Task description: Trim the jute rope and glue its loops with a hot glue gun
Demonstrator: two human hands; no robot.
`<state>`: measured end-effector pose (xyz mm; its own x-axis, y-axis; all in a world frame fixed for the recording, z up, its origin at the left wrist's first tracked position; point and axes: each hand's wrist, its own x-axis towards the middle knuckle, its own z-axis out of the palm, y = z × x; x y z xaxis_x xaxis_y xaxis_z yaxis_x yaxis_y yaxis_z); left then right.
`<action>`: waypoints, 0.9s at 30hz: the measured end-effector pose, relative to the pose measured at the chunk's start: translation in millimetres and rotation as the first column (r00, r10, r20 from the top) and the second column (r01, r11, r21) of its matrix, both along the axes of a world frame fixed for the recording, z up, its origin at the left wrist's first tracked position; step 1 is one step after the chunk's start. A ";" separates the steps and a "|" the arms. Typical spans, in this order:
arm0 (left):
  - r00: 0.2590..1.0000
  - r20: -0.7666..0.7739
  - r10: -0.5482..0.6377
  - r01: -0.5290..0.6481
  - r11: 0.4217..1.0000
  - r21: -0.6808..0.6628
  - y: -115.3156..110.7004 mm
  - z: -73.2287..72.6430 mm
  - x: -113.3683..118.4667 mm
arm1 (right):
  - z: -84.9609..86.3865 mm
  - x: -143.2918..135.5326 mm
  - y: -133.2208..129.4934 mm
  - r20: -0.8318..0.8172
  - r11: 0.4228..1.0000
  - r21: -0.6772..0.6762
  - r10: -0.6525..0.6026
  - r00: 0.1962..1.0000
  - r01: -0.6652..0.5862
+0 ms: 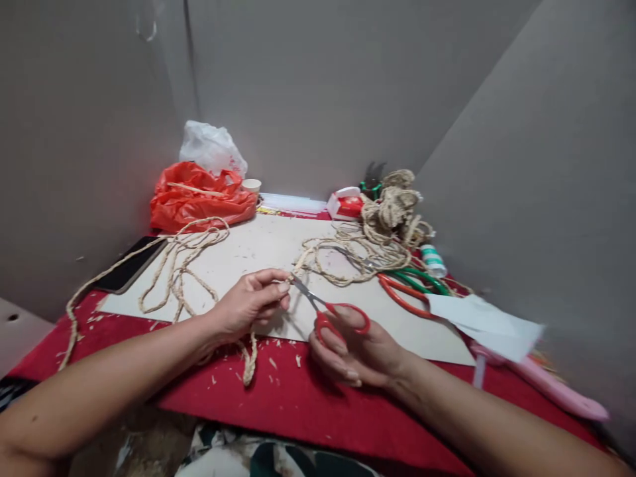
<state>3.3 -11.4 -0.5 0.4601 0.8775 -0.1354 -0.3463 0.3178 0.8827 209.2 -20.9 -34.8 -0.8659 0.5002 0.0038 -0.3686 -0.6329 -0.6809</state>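
Note:
My left hand [253, 301] pinches the tan braided rope [249, 364] near its end, above the front of the white board [238, 248]. One length of the rope hangs below this hand, and more lies in loose loops at the left of the board. In my right hand [352, 354] are the red-handled scissors [318, 303], with fingers through the handle loops. The blades point up and left, their tips at my left fingertips, where the rope end is. Whether the blades touch the rope is too small to tell.
Red bag [199, 199] and white bag [211, 147] stand at the back left, beside a dark phone [132, 265]. Coiled rope [392, 209], orange-handled scissors [405, 295], a white-green roll [434, 260], white paper [489, 324] and a pink tool [556, 387] lie right. Scraps dot the red cloth [278, 397].

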 end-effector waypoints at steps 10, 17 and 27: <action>0.999 -0.039 0.036 -0.036 0.999 -0.001 0.9 -3.3 1.9 | -2.9 -1.0 -2.8 -0.004 0.998 -0.036 -0.045 0.999 0.045; 0.999 -0.030 0.040 -0.041 0.999 -0.025 1.3 -4.9 1.1 | -0.8 -3.3 -3.0 -0.035 0.995 -0.071 -0.069 0.997 0.066; 0.998 -0.030 0.060 -0.060 0.998 -0.001 0.5 -4.6 -0.2 | -1.4 0.9 0.7 -0.090 0.993 -0.105 -0.061 0.994 0.052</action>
